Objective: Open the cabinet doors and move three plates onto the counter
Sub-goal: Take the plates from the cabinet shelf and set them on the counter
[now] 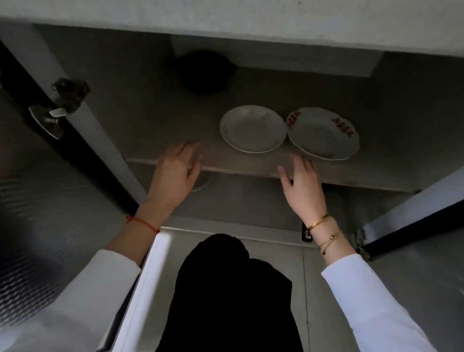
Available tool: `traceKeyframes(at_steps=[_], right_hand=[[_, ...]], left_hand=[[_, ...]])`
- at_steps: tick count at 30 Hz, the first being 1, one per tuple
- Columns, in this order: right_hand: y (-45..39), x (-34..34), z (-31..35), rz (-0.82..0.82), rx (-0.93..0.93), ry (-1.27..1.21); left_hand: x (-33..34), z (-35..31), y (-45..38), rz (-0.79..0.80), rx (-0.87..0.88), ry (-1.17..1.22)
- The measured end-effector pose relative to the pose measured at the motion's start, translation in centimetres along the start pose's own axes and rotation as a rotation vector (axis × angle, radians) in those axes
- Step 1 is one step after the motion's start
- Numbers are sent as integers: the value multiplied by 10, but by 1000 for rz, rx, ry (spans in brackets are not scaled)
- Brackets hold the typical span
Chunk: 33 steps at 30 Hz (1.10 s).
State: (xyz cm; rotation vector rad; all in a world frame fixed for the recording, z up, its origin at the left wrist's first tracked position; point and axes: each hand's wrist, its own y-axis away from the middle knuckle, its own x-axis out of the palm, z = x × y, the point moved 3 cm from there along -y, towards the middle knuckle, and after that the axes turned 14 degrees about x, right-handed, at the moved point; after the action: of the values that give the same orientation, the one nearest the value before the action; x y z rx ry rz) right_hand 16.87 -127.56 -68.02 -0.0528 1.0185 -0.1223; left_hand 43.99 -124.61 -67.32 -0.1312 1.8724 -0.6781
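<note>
Nearest the camera, the person's dark trouser leg (pixel 234 294) filled the lower middle of the view, bent at the knee in front of the cabinet. White sleeves (pixel 373 307) ran in from both lower corners. The left wrist wore a thin red string (pixel 142 222), and the right wrist carried gold bracelets (pixel 319 223). Both cabinet doors stood open, the left door (pixel 27 195) swung out to the left with its metal hinge (pixel 68 93) showing on the frame, the right door (pixel 421 216) swung out to the right. The left hand (pixel 174 171) reached toward the front edge of the shelf (pixel 252 164), fingers spread and open, holding nothing. The right hand (pixel 303 183) was likewise open with fingers spread, empty, its fingertips near the shelf edge just below the right-hand plate. Below the left hand, on the lower level, the pale curved edge of something round (pixel 203 184) showed; what it was could not be told. On the shelf two plates lay flat side by side with rims touching or nearly so: a plain white plate (pixel 252 129) on the left and a white plate with red marks on its scalloped rim (pixel 323 133) on the right. Farther back, in the dim rear of the shelf, sat a dark round pot (pixel 203 70). Above it all ran the pale edge of the desk (pixel 231 12).
</note>
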Motion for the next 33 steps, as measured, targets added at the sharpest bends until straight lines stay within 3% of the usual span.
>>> traceKeyframes(at_steps=[11, 15, 26, 33], right_hand=[[-40, 11, -4, -86, 1, -54], [-57, 16, 2, -124, -3, -7], [-88, 35, 13, -141, 207, 171], [-97, 46, 10, -73, 265, 109]], left_hand=[[18, -2, -23, -53, -32, 3], [28, 6, -47, -20, -91, 24], [76, 38, -104, 144, -260, 92], [103, 45, -113, 236, -329, 137]])
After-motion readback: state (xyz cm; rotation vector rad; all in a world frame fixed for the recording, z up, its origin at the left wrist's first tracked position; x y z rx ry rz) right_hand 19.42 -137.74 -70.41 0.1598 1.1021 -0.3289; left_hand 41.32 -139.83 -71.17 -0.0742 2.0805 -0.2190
